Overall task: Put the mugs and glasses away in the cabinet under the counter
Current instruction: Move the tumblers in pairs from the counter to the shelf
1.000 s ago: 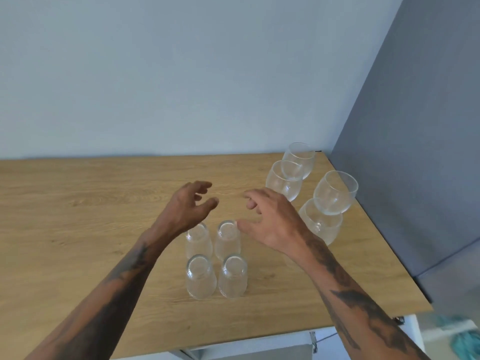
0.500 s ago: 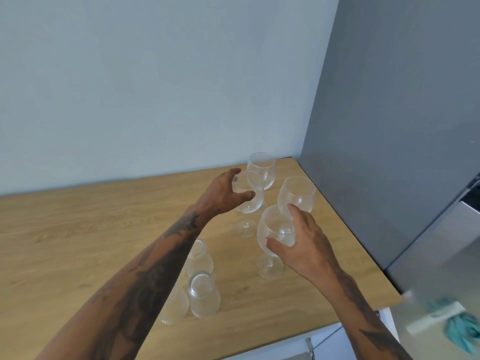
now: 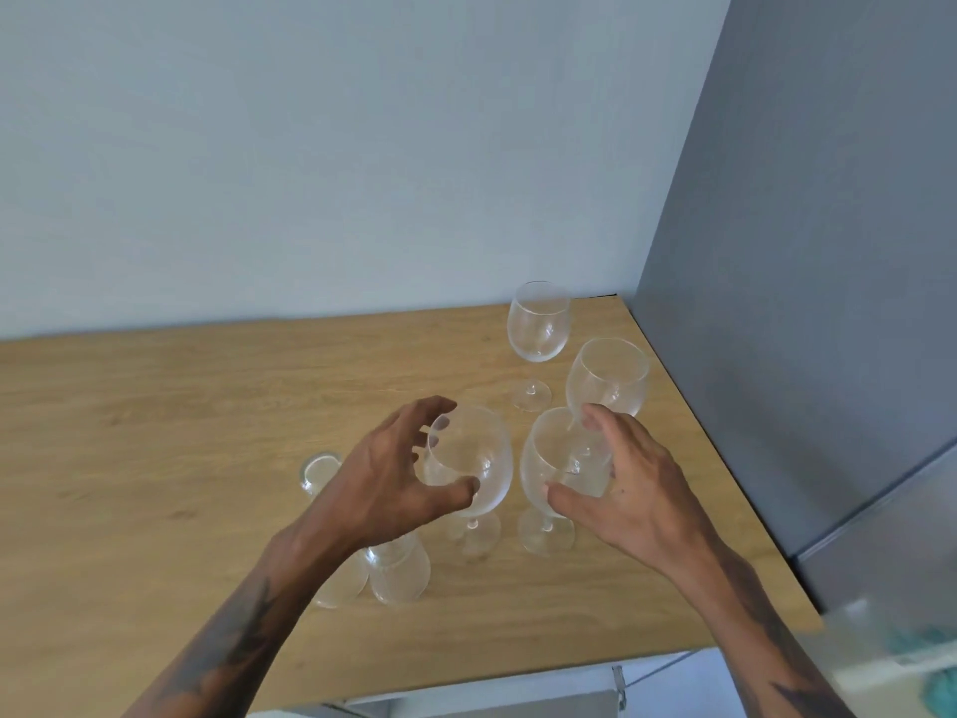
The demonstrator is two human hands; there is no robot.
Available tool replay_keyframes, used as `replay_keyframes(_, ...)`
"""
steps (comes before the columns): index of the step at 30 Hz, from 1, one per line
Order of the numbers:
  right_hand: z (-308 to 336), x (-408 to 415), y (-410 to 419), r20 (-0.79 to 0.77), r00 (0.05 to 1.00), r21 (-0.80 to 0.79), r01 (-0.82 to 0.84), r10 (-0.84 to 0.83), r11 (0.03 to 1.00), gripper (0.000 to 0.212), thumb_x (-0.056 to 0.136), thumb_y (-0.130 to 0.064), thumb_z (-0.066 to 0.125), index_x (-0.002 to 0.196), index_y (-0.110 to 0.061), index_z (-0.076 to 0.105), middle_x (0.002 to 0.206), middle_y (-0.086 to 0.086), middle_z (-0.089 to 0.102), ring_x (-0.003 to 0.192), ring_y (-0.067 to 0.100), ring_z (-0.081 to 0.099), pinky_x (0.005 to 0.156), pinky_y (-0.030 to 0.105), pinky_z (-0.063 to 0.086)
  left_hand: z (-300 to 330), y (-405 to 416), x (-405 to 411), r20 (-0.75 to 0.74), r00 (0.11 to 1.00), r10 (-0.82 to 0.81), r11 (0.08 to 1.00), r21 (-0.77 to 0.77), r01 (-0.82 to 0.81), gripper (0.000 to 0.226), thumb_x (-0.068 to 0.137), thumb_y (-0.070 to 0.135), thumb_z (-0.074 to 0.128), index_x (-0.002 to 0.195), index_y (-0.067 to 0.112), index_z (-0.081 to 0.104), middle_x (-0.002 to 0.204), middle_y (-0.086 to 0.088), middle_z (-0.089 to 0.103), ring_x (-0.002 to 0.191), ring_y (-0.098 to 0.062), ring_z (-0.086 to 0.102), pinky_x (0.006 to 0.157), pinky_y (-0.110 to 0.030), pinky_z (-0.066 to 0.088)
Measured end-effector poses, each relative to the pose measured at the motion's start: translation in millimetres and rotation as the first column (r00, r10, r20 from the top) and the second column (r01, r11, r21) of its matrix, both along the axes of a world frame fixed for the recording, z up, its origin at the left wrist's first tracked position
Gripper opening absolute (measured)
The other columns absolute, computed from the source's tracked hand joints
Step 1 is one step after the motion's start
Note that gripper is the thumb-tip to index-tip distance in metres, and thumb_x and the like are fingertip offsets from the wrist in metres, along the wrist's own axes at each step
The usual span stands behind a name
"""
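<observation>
Left forearm [image 3: 248, 614] covers most of the upside-down tumblers [image 3: 399, 572]; count unclear. Right hand [image 3: 629, 489] hides part of the nearest wine glass bowl [image 3: 549, 458]. Teal thing [image 3: 927, 645] at right edge blurred, cut off. Cabinet front [image 3: 481, 704] cropped by bottom edge.

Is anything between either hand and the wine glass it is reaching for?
No. The left hand cups one clear stemmed wine glass; the right hand wraps another. Nothing visible intervenes.
</observation>
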State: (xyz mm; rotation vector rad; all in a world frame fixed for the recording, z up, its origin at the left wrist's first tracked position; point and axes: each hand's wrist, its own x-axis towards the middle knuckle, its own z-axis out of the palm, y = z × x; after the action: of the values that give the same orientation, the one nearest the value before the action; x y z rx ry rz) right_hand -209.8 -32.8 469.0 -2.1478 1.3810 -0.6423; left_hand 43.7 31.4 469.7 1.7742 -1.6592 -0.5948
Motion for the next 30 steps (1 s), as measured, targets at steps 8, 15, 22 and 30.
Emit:
replay_keyframes(8,4.2,-12.1,-2.8,0.100,0.989,0.023,-0.109,0.106,0.994,0.097,0.071,-0.064,0.073,0.150,-0.037,0.024,0.149,-0.021,0.038,0.133,0.001,0.043,0.107,0.028,0.044,7.1,17.1,-7.1,0.008,1.000,-0.022,0.999,-0.032,0.022,0.081,0.070,0.072,0.066,0.141,0.042,0.041,0.136,0.026,0.049,0.118,0.010,0.052,0.095,-0.019,0.046)
replay_keyframes(15,31.7,-39.2,-44.2,0.249,0.963,-0.190,0.153,-0.103,0.970,0.062,0.081,-0.055,0.067,0.135,-0.030,0.048,0.132,-0.013,0.053,0.116,0.007,0.057,0.094,0.028,0.050,63.6,-99.6,-0.2,0.060,0.990,0.129,0.978,-0.173,-0.117,0.057,0.090,0.052,0.064,0.137,0.021,0.055,0.128,0.000,0.060,0.109,-0.013,0.064,0.092,-0.035,0.056)
replay_keyframes(22,24.4,-20.3,-100.4,0.035,0.987,-0.060,0.159,-0.157,0.985,0.083,0.084,-0.050,0.067,0.150,-0.017,0.029,0.155,0.003,0.032,0.139,0.023,0.038,0.104,0.031,0.036,52.6,-236.0,-57.3,0.329,0.940,-0.092,0.992,0.115,0.056,0.091,0.088,0.052,0.069,0.158,0.013,0.026,0.162,-0.008,0.029,0.145,-0.026,0.037,0.115,-0.039,0.034)
replay_keyframes(30,5.6,-16.7,-117.2,0.015,0.997,-0.064,0.077,-0.076,0.995,0.050,0.097,-0.037,0.051,0.142,-0.016,0.045,0.141,0.005,0.053,0.121,0.025,0.056,0.101,0.037,0.046,31.2,-227.7,-43.5,0.317,0.947,-0.051,0.995,0.095,0.022,0.083,0.085,0.053,0.070,0.152,0.014,0.039,0.149,-0.004,0.045,0.122,-0.023,0.055,0.099,-0.033,0.043)
